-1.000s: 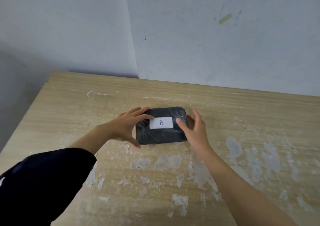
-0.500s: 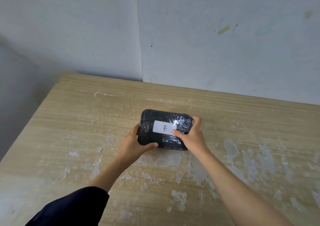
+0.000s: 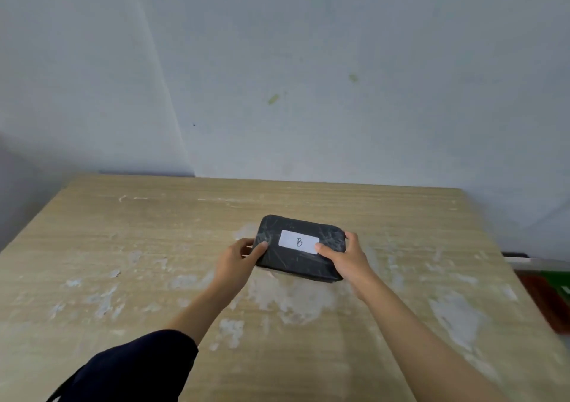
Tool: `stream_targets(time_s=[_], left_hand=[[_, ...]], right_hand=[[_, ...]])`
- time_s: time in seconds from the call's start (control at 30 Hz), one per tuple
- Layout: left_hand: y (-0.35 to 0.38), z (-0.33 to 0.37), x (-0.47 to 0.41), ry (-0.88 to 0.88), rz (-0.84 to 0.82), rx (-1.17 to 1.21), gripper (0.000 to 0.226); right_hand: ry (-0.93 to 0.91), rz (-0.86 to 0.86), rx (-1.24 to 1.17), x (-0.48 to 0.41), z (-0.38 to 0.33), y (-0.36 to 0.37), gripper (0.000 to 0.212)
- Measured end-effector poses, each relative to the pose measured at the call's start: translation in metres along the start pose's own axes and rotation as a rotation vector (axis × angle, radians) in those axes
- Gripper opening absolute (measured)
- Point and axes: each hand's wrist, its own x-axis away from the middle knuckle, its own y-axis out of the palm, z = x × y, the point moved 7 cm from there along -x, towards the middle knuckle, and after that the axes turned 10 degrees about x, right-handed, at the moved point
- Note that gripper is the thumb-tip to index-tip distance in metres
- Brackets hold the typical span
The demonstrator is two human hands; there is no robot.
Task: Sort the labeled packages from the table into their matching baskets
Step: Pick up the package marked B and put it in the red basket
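Observation:
A black plastic-wrapped package with a white label marked "B" is held just above the wooden table, tilted with its label towards me. My left hand grips its left end, thumb on top. My right hand grips its right end, thumb beside the label and fingers behind the far edge. No basket shows fully in view.
The table's top is worn with white patches. A pale wall stands close behind it. Past the table's right edge lie dark red and green things, only partly in view. The table's left edge drops off to a grey floor.
Both hands have lifted the package off the table and carried it to the right. My view has swung right, showing the table's right edge.

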Motion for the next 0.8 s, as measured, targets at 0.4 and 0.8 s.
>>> stream_targets(time_s=[0.4, 0.8], left_hand=[[0.198, 0.085, 0.097, 0.099, -0.101, 0.107, 0.033], [0.378, 0.179, 0.054, 0.197, -0.147, 0.002, 0.025]], right_hand=[[-0.048, 0.19, -0.136, 0.076, 0.078, -0.224, 0.067], [-0.063, 0.345, -0.077, 0.027, 0.127, -0.424, 0.067]])
